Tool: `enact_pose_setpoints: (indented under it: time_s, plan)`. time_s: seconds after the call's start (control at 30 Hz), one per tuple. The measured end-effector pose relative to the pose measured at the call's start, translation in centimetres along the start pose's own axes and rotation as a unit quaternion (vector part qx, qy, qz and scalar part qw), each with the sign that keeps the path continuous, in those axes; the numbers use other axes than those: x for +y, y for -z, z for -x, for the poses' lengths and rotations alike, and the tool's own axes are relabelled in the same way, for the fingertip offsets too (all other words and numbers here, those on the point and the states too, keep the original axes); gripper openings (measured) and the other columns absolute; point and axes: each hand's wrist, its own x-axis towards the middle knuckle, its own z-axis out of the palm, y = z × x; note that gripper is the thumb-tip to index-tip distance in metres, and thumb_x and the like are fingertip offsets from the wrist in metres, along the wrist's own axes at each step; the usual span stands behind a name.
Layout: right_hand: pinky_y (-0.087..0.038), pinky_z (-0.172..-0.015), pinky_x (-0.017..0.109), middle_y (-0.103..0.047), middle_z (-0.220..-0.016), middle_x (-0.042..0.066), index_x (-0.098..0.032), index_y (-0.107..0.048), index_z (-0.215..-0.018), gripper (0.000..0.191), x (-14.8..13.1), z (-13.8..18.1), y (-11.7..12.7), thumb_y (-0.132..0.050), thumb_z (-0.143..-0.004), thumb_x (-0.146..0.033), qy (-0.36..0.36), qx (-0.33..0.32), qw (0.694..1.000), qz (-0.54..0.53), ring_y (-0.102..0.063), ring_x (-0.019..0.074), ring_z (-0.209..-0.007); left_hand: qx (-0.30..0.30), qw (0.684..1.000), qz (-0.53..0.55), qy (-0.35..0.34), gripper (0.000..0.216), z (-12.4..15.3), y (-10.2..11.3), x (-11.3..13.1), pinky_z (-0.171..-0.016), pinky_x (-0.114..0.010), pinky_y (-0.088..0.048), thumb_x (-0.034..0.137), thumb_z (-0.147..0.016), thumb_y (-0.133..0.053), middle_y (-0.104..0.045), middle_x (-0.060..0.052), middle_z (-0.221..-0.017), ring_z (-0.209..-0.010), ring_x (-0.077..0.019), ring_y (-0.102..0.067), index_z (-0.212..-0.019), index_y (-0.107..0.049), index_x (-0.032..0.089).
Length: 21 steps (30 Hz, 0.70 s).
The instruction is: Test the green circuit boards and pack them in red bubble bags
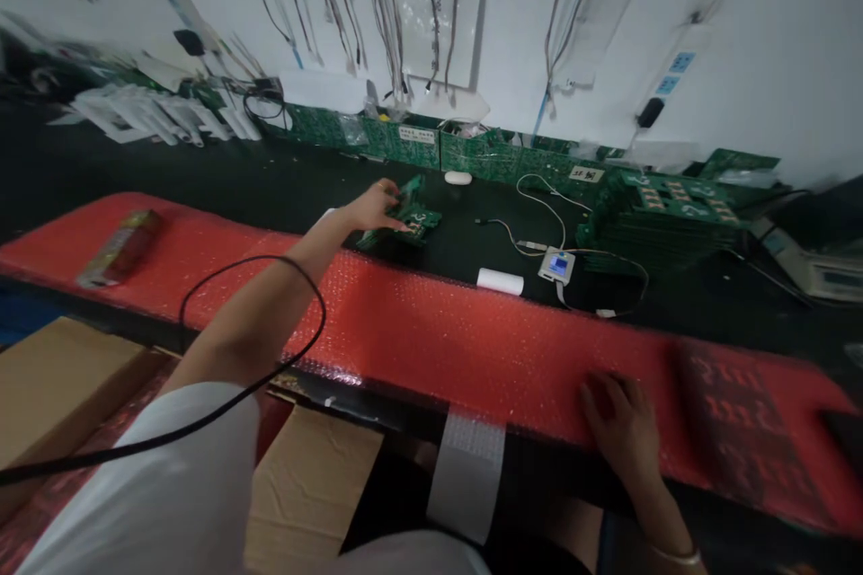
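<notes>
My left hand (370, 205) reaches to the far side of the red bubble wrap. Its thumb and fingers are closed around the edge of a green circuit board (411, 189), and more green boards lie beneath it in a small pile (419, 225). Low on the right, my right hand (621, 420) rests on the red bubble wrap (472, 332) with fingers apart and nothing in them. Beyond it, a small white device with a lit screen (556, 265) has thin cables attached. A white cylinder (500, 281) lies at the wrap's back edge.
A tall stack of green circuit boards (664, 216) stands at the right, beside a grey instrument (819, 269). White plastic parts (155, 112) lie at the far left. A dark red-printed pack (748, 422) sits at right. A black cable (253, 260) loops over my left arm.
</notes>
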Motion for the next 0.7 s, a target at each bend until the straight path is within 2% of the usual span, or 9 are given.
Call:
enact_pose_setpoints:
  time_s: [0.13,0.2,0.27,0.33,0.4,0.43,0.5,0.6,0.7]
  plan:
    - [-0.056,-0.084,0.050,-0.069,-0.103,0.016,-0.017,-0.070,-0.106,0.053,-0.1,-1.7,1.6,-0.046,-0.098,-0.063,-0.018,-0.045,0.997,-0.066,-0.066,0.0297,-0.092,0.109,0.983,0.147,-0.012,0.030,3.1,2.6,3.2,-0.109,-0.032,-0.044,0.037,-0.072,-0.084,-0.068,-0.011,-0.115,-0.124,-0.0269,-0.055,-0.077,-0.071,0.010]
    - [-0.058,-0.084,0.047,-0.070,-0.107,0.015,-0.018,-0.069,-0.110,0.048,-1.6,-3.6,2.9,-0.052,-0.096,-0.061,-0.041,-0.037,0.990,-0.126,-0.068,0.0286,-0.095,0.146,0.945,0.293,0.013,0.032,5.5,2.1,6.6,-0.101,-0.032,-0.051,0.042,-0.084,-0.076,-0.072,-0.009,-0.103,-0.115,-0.0247,-0.063,-0.085,-0.071,0.011]
    - [-0.057,-0.087,0.047,-0.070,-0.108,0.014,-0.020,-0.069,-0.109,0.045,-4.4,-5.7,3.7,-0.058,-0.093,-0.060,-0.068,-0.010,0.981,-0.179,-0.068,0.0287,-0.099,0.168,0.856,0.482,0.078,0.035,8.1,0.0,11.2,-0.091,-0.035,-0.058,0.047,-0.086,-0.075,-0.075,-0.011,-0.091,-0.103,-0.0266,-0.070,-0.086,-0.071,0.013]
    - [-0.058,-0.083,0.044,-0.071,-0.105,0.014,-0.019,-0.069,-0.109,0.047,-7.7,-7.4,3.9,-0.060,-0.091,-0.061,-0.089,-0.015,0.960,-0.264,-0.068,0.0259,-0.092,0.154,0.772,0.600,0.146,0.038,10.9,-3.3,16.2,-0.089,-0.038,-0.061,0.051,-0.090,-0.069,-0.076,-0.013,-0.088,-0.101,-0.0285,-0.073,-0.090,-0.072,0.013]
    - [-0.058,-0.076,0.040,-0.072,-0.105,0.015,-0.016,-0.067,-0.114,0.059,-10.5,-8.1,3.4,-0.065,-0.083,-0.066,-0.137,-0.047,0.929,-0.340,-0.069,0.0235,-0.085,0.106,0.699,0.669,0.230,0.039,13.7,-6.7,20.8,-0.088,-0.040,-0.063,0.050,-0.095,-0.063,-0.077,-0.014,-0.089,-0.099,-0.0291,-0.075,-0.096,-0.073,0.012]
    - [-0.058,-0.071,0.037,-0.072,-0.104,0.013,-0.015,-0.067,-0.115,0.063,-11.5,-8.0,3.1,-0.071,-0.078,-0.066,-0.157,-0.095,0.913,-0.363,-0.069,0.0218,-0.080,0.078,0.664,0.691,0.275,0.039,14.9,-8.3,22.8,-0.089,-0.041,-0.063,0.049,-0.097,-0.060,-0.078,-0.014,-0.089,-0.098,-0.0292,-0.076,-0.099,-0.073,0.012]
    - [-0.055,-0.070,0.033,-0.075,-0.095,0.008,-0.017,-0.072,-0.105,0.052,-12.3,-7.1,2.6,-0.075,-0.077,-0.061,-0.162,-0.139,0.897,-0.388,-0.068,0.0192,-0.076,0.041,0.608,0.717,0.339,0.039,16.8,-10.8,25.7,-0.090,-0.043,-0.063,0.045,-0.100,-0.054,-0.078,-0.013,-0.090,-0.097,-0.0288,-0.076,-0.105,-0.072,0.011]
    - [-0.052,-0.071,0.030,-0.076,-0.089,0.004,-0.020,-0.075,-0.095,0.038,-11.5,-4.8,3.0,-0.075,-0.079,-0.055,-0.209,-0.099,0.889,-0.395,-0.067,0.0165,-0.074,0.058,0.567,0.737,0.365,0.034,18.0,-13.4,27.8,-0.092,-0.042,-0.063,0.038,-0.102,-0.051,-0.079,-0.012,-0.090,-0.096,-0.0268,-0.077,-0.108,-0.071,0.012]
    - [-0.052,-0.068,0.028,-0.076,-0.083,0.004,-0.018,-0.075,-0.091,0.039,-8.7,-3.4,4.3,-0.071,-0.080,-0.055,-0.290,-0.028,0.856,-0.427,-0.066,0.0163,-0.071,0.107,0.563,0.737,0.359,0.025,17.9,-14.9,28.1,-0.093,-0.039,-0.063,0.031,-0.101,-0.055,-0.079,-0.008,-0.088,-0.091,-0.0237,-0.078,-0.108,-0.070,0.013]
